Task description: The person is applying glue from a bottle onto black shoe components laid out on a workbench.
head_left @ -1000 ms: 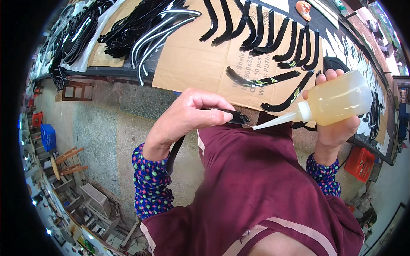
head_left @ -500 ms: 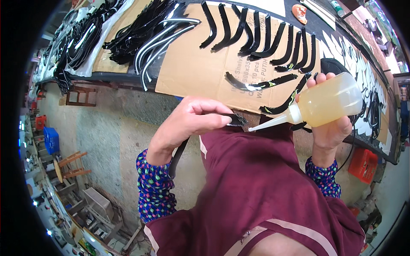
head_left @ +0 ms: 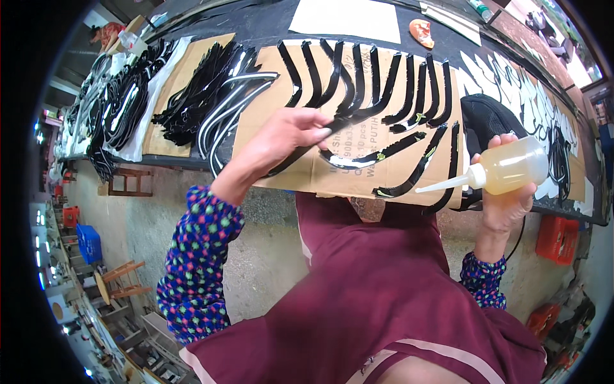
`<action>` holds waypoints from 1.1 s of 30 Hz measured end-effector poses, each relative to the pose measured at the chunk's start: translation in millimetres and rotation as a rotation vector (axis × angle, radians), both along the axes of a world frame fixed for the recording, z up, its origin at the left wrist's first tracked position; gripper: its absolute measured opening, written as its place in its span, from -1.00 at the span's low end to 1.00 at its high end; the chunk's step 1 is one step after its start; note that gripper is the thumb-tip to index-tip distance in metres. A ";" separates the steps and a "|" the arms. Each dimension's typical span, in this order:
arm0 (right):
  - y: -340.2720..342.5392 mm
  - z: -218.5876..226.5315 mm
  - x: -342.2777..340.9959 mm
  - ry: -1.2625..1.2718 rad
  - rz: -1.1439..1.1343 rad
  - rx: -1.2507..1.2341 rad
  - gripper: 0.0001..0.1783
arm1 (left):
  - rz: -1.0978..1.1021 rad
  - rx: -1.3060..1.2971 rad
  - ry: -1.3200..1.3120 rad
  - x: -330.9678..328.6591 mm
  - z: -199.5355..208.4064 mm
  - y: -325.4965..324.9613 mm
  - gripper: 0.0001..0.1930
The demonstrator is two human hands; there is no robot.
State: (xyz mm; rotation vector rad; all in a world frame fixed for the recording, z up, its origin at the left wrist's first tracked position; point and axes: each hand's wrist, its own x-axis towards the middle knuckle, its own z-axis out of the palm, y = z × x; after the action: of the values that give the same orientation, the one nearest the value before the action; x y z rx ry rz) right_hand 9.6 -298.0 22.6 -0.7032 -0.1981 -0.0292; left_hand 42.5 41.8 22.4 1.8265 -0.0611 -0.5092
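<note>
My left hand (head_left: 278,141) pinches a flat black strip (head_left: 293,160) over the cardboard sheet (head_left: 300,179). The strip's far end lies against the row of black strips (head_left: 375,73) laid side by side on the cardboard. A few more black strips lie nearer the front edge, among them a curved one (head_left: 384,161) with pale glossy patches. In my right hand (head_left: 502,214) is a squeeze bottle (head_left: 517,165) of yellowish liquid, tilted on its side. Its long white nozzle points left, over the cardboard's right part and apart from the held strip.
Bundled black strips (head_left: 192,96) and white-edged cords (head_left: 220,102) lie left on the table. White paper (head_left: 345,19) and an orange-white piece (head_left: 421,33) are at the back. A black mesh bag (head_left: 489,115) stands right. Below are a red crate (head_left: 558,240), blue crate (head_left: 88,243) and wooden stool (head_left: 121,281).
My left hand has carried the black strip forward from near my lap to the row on the cardboard. The bottle has moved slightly right, and its nozzle is now away from the strip.
</note>
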 end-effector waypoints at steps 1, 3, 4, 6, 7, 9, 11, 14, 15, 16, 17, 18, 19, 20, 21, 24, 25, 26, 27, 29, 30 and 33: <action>-2.9 -1.6 -0.2 -0.017 0.017 0.059 -0.07 | -0.037 -0.057 0.011 9.6 -7.2 -6.7 -0.84; -6.8 -3.9 0.4 -0.005 0.009 0.077 -0.07 | -0.093 -0.092 -0.003 23.6 -28.2 -20.9 -0.83; -7.8 -5.2 1.1 0.008 0.010 0.093 -0.07 | -0.109 -0.069 -0.026 27.5 -37.7 -26.8 -0.82; -10.4 -8.2 2.8 0.017 0.003 0.097 -0.08 | -0.140 0.091 -0.143 33.2 -54.5 -38.9 -0.75; -12.4 -9.6 4.0 0.024 -0.005 0.095 -0.08 | -0.092 0.019 -0.124 32.6 -57.6 -48.5 -0.72; -15.2 -9.9 6.2 0.025 -0.002 0.104 -0.08 | -0.048 -0.029 -0.191 28.8 -61.0 -58.9 -0.64; -17.1 -10.2 8.7 0.029 0.001 0.115 -0.07 | -0.020 0.024 -0.403 25.0 -75.6 -60.4 -0.62; -19.8 -13.8 12.5 0.034 -0.100 -0.003 -0.05 | -0.018 0.282 -0.738 22.0 -75.9 -60.1 -0.63; -20.2 -14.7 13.4 0.039 -0.095 0.014 -0.06 | 0.031 0.345 -0.817 19.2 -72.8 -59.4 -0.64; -20.5 -16.6 14.9 0.038 -0.084 0.028 -0.06 | 0.079 0.408 -0.896 16.7 -68.5 -56.6 -0.65; -21.6 -18.5 15.9 0.043 -0.087 0.029 -0.06 | 0.078 0.493 -0.902 15.3 -62.8 -48.6 -0.67; -21.7 -19.9 17.4 0.047 -0.091 0.029 -0.06 | 0.122 0.522 -0.850 14.5 -63.6 -37.4 -0.69; -20.5 -20.2 19.4 0.048 -0.082 0.038 -0.06 | 0.218 0.560 -0.859 14.7 -65.4 -21.9 -0.69; -19.7 -19.8 21.3 0.047 -0.075 0.048 -0.06 | 0.317 0.598 -0.867 12.5 -62.6 -3.8 -0.69; -19.5 -22.5 22.7 0.053 -0.050 0.083 -0.05 | 0.360 0.748 -0.843 14.3 -59.8 16.9 -0.69; -12.3 -21.3 27.9 0.075 -0.007 0.133 -0.05 | 0.512 1.100 -0.756 23.4 -49.7 69.4 -0.67; -9.3 -21.7 29.8 0.093 0.001 0.140 -0.04 | 0.505 1.171 -0.833 29.6 -55.1 84.3 -0.66; -6.0 -20.4 30.9 0.089 0.000 0.141 -0.04 | 0.495 1.238 -0.912 36.6 -54.5 93.6 -0.65; -2.9 -19.4 31.8 0.099 0.020 0.161 -0.04 | 0.473 1.253 -0.939 43.0 -54.5 99.8 -0.65; 2.3 -18.4 32.5 0.104 0.036 0.179 -0.05 | 0.433 1.258 -0.976 56.0 -57.7 110.1 -0.68; 4.4 -18.4 32.1 0.104 0.025 0.132 -0.05 | 0.391 1.266 -1.008 62.4 -60.7 115.8 -0.72; 7.3 -16.6 30.2 0.103 0.007 0.087 -0.04 | 0.342 1.168 -1.032 77.1 -60.1 127.6 -0.87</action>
State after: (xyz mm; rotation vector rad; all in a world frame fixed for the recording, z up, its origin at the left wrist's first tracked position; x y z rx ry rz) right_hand 39.8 -290.6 6.0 -0.6161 -0.1001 0.0048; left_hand 119.6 169.4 -37.7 2.9704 -0.1671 0.8872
